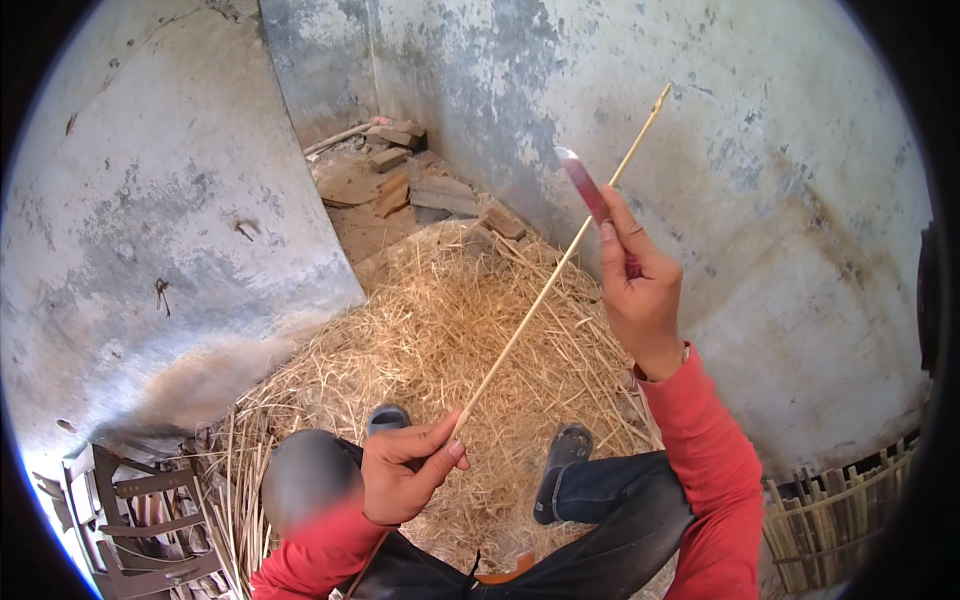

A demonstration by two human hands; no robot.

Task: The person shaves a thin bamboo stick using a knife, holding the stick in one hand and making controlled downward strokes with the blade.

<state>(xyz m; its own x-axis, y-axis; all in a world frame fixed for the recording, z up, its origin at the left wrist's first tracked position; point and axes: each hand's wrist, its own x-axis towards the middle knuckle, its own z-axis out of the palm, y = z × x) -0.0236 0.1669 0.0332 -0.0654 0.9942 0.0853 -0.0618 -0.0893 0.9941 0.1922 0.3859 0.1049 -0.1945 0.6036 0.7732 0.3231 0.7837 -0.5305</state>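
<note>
A long, thin, pale stick (540,298), which looks like split bamboo or cane, slants up to the right in front of me. My left hand (410,468) pinches its lower end between thumb and fingers. Higher up, my right hand (640,283) is closed round a knife (583,186) with a dark reddish blade and a pale, shiny tip pointing up and left. The blade lies against or just beside the stick; I cannot tell whether it touches. Most of the knife's handle is hidden in the right hand.
Pale shavings and straw (430,330) cover the floor around my shoes. Long thin strips (235,500) lie at the left, near a dark wooden chair (150,500). Bricks (395,135) sit in the far corner between worn walls. A slatted basket (840,520) stands at the right.
</note>
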